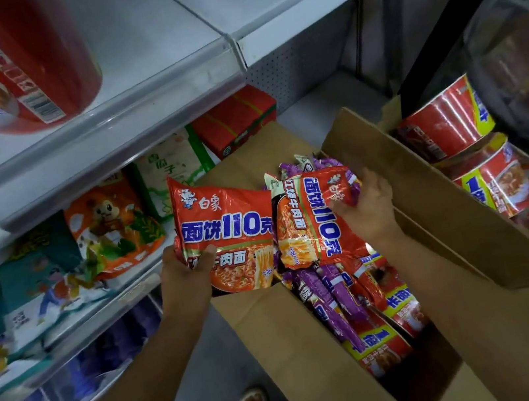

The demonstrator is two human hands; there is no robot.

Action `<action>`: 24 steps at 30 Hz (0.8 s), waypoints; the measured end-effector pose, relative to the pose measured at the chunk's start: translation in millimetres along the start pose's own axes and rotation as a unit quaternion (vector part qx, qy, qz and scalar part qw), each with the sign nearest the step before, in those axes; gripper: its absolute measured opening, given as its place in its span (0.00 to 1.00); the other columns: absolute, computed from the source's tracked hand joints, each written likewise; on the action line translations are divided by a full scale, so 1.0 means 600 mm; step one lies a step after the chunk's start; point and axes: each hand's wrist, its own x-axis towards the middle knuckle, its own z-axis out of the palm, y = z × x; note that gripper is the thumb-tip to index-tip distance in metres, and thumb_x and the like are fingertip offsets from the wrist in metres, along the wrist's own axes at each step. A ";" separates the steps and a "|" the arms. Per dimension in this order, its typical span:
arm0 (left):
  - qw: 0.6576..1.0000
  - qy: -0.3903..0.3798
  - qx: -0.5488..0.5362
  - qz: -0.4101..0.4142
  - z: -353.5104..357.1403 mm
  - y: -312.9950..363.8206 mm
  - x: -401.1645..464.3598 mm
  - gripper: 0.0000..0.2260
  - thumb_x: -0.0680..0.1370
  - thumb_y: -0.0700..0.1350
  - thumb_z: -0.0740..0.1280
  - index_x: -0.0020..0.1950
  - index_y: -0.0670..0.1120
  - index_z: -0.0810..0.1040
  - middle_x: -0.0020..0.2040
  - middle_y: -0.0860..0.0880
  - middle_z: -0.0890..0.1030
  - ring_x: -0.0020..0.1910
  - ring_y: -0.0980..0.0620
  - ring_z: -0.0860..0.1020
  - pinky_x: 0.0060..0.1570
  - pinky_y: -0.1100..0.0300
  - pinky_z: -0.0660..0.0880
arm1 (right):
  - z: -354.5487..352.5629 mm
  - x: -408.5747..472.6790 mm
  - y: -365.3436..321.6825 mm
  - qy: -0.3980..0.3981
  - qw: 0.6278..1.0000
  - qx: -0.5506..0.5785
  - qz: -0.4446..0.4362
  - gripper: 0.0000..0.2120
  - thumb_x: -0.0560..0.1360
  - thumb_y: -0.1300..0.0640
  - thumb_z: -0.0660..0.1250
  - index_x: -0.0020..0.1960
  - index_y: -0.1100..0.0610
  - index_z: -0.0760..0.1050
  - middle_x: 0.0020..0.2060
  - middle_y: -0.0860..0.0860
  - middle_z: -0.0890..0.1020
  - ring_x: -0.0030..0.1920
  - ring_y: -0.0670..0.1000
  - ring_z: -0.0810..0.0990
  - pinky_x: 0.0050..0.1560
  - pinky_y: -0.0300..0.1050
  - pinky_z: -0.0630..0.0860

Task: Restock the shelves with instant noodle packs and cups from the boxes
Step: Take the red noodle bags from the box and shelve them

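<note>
The left hand (pixel 186 264) grips one orange noodle pack (pixel 226 230) by its lower corner, seemingly bound for the shelves (pixel 137 282) at nine o'clock, while the right hand (pixel 366 205) clasps a second pack (pixel 311 220) above the open cardboard box (pixel 314 348).

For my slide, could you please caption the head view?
Left hand and right hand each lift an orange noodle pack over the open box.

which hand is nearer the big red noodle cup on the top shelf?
Left. The left hand grips an orange noodle pack below and right of the red noodle cup. The right hand, holding a second pack over the cardboard box, is farther right.
</note>
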 end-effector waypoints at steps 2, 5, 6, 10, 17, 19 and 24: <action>1.000 0.002 0.000 0.004 0.000 0.002 -0.001 0.15 0.78 0.43 0.67 0.63 0.45 0.69 0.51 0.51 0.77 0.41 0.58 0.76 0.35 0.66 0.69 | 0.009 -0.028 0.020 -0.014 0.990 0.074 0.118 0.40 0.67 0.47 0.76 0.70 0.61 0.61 0.65 0.60 0.71 0.67 0.61 0.70 0.67 0.59 0.68; 1.000 -0.001 0.003 0.015 0.002 0.004 0.000 0.15 0.78 0.43 0.67 0.63 0.45 0.69 0.52 0.50 0.77 0.42 0.56 0.76 0.36 0.65 0.70 | 0.029 -0.061 0.032 -0.062 0.958 0.144 0.240 0.37 0.67 0.43 0.75 0.65 0.61 0.62 0.60 0.59 0.76 0.58 0.60 0.78 0.57 0.57 0.76; 1.000 -0.002 0.003 0.017 0.001 0.004 0.002 0.15 0.78 0.43 0.67 0.63 0.44 0.69 0.52 0.50 0.77 0.43 0.54 0.77 0.37 0.64 0.71 | 0.036 -0.065 0.034 -0.072 0.954 0.148 0.249 0.34 0.69 0.43 0.74 0.65 0.61 0.65 0.59 0.58 0.78 0.57 0.59 0.79 0.55 0.52 0.77; 1.000 -0.009 0.004 0.019 0.001 -0.002 0.008 0.15 0.78 0.43 0.68 0.63 0.44 0.69 0.52 0.49 0.78 0.46 0.51 0.78 0.39 0.62 0.73 | 0.048 -0.062 0.029 -0.050 0.965 0.157 0.202 0.22 0.71 0.51 0.73 0.59 0.61 0.74 0.56 0.57 0.81 0.53 0.55 0.81 0.41 0.39 0.73; 1.000 -0.003 0.016 0.019 0.000 -0.010 0.014 0.13 0.78 0.43 0.67 0.60 0.48 0.68 0.51 0.50 0.77 0.47 0.50 0.77 0.37 0.64 0.71 | 0.028 0.000 0.026 -0.025 0.991 0.077 0.111 0.22 0.71 0.51 0.73 0.61 0.58 0.74 0.57 0.57 0.80 0.59 0.59 0.78 0.64 0.61 0.70; 1.000 -0.002 0.014 0.018 0.001 -0.012 0.016 0.15 0.78 0.43 0.67 0.63 0.47 0.69 0.52 0.49 0.77 0.48 0.49 0.78 0.41 0.61 0.73 | 0.024 0.013 0.022 -0.010 0.997 0.028 0.075 0.23 0.72 0.51 0.72 0.64 0.58 0.72 0.60 0.57 0.78 0.62 0.60 0.75 0.65 0.62 0.68; 1.000 -0.003 0.004 0.013 0.006 -0.015 0.025 0.17 0.77 0.44 0.68 0.64 0.44 0.70 0.53 0.48 0.79 0.47 0.50 0.79 0.39 0.61 0.74 | 0.039 -0.004 0.027 0.029 0.982 0.079 0.168 0.43 0.69 0.46 0.74 0.75 0.58 0.55 0.71 0.62 0.61 0.72 0.62 0.60 0.70 0.61 0.62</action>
